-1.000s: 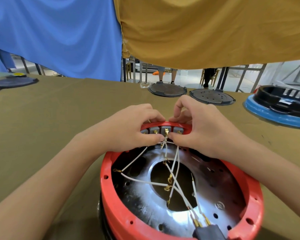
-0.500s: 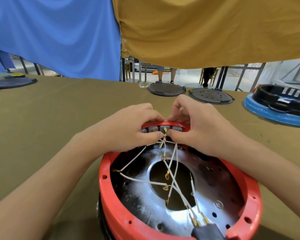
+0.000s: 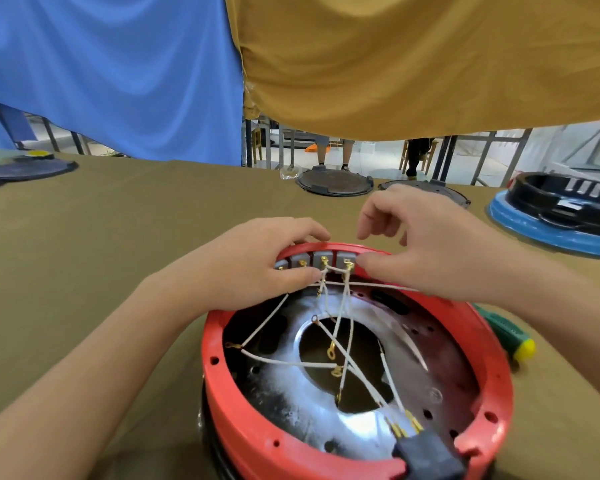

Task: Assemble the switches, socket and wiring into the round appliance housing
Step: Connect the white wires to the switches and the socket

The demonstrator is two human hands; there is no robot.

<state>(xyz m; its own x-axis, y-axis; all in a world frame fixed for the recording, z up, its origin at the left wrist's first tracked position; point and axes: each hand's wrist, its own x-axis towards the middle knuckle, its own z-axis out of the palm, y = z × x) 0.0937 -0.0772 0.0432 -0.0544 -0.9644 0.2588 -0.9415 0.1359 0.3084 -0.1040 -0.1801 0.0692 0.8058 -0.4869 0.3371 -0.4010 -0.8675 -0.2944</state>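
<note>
Both hands [image 3: 257, 261] at housing's [image 3: 243, 420] switches [image 3: 321, 259]

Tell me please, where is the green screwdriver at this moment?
In the head view, the green screwdriver lies on the table at the right, just outside the red housing, partly hidden under the right forearm.

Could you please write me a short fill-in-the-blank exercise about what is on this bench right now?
1. The round housing has a rim coloured ____.
2. The row of grey switches sits at the rim's ____ side, away from the person.
3. The wires crossing the housing are coloured ____.
4. The screwdriver lying right of the housing has a green and ____ handle.

Missing words: red; far; white; yellow
</note>
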